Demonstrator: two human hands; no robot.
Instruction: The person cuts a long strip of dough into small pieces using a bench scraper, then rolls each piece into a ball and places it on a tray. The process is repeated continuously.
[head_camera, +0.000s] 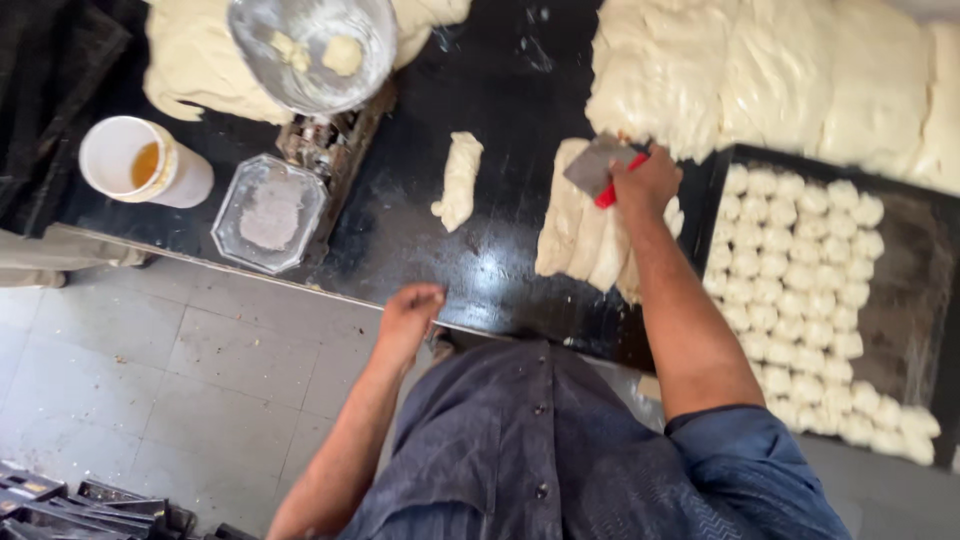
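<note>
Right hand (645, 183) clenched on red-handled dough scraper (598, 165) over cut dough strips (590, 235) on black worktop (500, 270); left hand (408, 318) loosely curled, empty, at counter edge; probably soft, sticky, stretchy, best lifted from underneath.

A white cup (140, 160) of amber liquid stands beside a glass dish (268, 212).

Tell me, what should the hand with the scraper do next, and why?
Probably press the scraper down through the dough strips. The right hand holds it right above them, and the tray beside them, filled with small dough pieces, has bare room left.
</note>
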